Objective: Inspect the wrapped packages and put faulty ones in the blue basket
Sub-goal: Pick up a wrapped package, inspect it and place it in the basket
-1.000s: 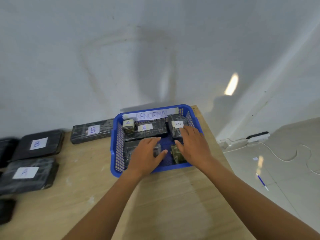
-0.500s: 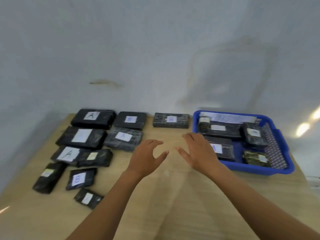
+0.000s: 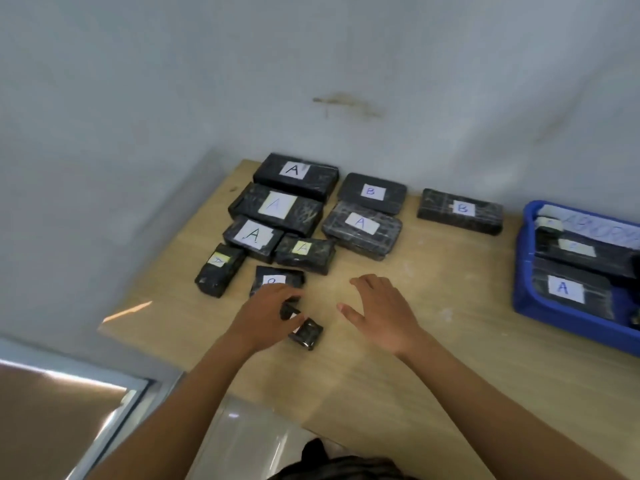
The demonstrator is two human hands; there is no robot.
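Several black wrapped packages with white A or B labels lie at the table's left. My left hand (image 3: 266, 313) reaches over a small black package (image 3: 307, 333) near the front edge, and its fingers and thumb curl round that package's near end. Just behind my left hand lies a B package (image 3: 277, 278), partly hidden by my fingers. My right hand (image 3: 379, 313) hovers above bare table with its fingers spread and holds nothing. The blue basket (image 3: 523, 261) stands at the far right, cut off by the frame, and holds an A package (image 3: 568, 289) and a few others.
The wooden table (image 3: 433, 306) stands against a white wall. A long B package (image 3: 460, 210) lies alone between the left group and the basket. The table's left and front edges are close to my left arm, and floor shows below them.
My view swung left, away from the basket. Both hands left the basket and moved left across the table. My left hand came down onto the small package; my right hand stays open.
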